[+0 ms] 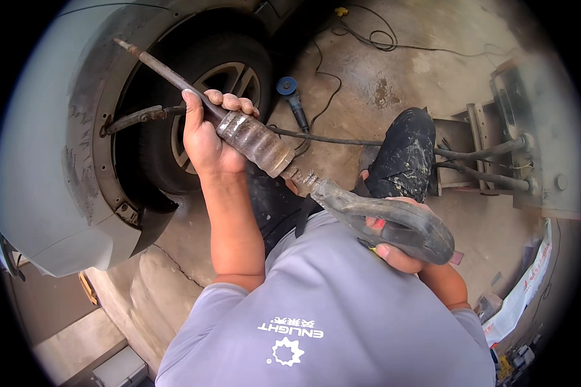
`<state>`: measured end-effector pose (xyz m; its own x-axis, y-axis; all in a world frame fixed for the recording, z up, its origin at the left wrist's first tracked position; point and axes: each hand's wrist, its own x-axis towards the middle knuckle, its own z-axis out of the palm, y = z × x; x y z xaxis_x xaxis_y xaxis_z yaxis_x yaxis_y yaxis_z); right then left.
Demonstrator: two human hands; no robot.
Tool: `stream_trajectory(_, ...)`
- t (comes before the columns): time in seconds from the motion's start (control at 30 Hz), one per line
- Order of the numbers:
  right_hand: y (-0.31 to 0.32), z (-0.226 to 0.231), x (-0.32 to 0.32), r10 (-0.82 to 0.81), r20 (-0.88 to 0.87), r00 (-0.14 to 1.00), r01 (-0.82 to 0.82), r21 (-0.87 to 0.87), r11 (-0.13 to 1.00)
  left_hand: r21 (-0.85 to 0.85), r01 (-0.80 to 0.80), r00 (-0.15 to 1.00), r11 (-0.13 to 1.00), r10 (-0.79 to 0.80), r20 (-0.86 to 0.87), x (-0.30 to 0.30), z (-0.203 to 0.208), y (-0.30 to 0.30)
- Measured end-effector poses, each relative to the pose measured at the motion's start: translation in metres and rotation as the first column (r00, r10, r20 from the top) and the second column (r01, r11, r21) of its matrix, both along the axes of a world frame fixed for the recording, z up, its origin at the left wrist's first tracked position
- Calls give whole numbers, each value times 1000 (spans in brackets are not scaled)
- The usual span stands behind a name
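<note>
A slide-hammer dent puller lies diagonally across my view, its thin tip pointing to the upper left beside the car's wheel arch. My left hand (213, 135) is palm up, its thumb and fingers around the steel shaft (174, 79) just above the ribbed, worn metal sliding weight (257, 143). With my right hand (400, 255) I grip the black looped handle (394, 222) at the lower right; a red part shows by the fingers. The tip is apart from the grey fender (81, 155), which has dark sanded marks along the arch.
A metal clamp (139, 119) is fixed at the wheel arch edge, in front of the tyre (239, 51). An angle grinder (290, 100) with a blue disc lies on the concrete floor. A thick cable (342, 139) runs toward a metal cabinet (558, 155) on the right.
</note>
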<state>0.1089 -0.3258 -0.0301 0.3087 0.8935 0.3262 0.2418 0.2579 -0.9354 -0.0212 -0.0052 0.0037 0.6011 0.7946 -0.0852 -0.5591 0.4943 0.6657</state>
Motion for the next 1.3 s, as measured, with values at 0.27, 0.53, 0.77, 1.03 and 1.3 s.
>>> stream_trajectory(0.27, 0, 2, 2, -44, 62, 997, 42, 43, 998, -35, -9, 1000, 999, 9, 16, 3, 5, -1)
stream_trajectory(0.53, -12, 6, -5, -90, 117, 989, 78, 106, 991, -69, -14, 1000, 998, 16, 21, 7, 18, -10)
stream_trajectory(0.77, -2, 10, -10, -87, -146, 985, 106, 131, 986, -117, -13, 999, 993, 9, -36, 7, 29, 1)
stream_trajectory(1.03, 0, 6, -13, -115, -81, 990, 121, 84, 989, -37, -19, 993, 999, 15, -118, 8, 23, -1)
stream_trajectory(1.3, 1, -2, -18, -104, -221, 970, 105, -8, 994, -45, 81, 973, 996, -70, 219, 1, 1, -7)
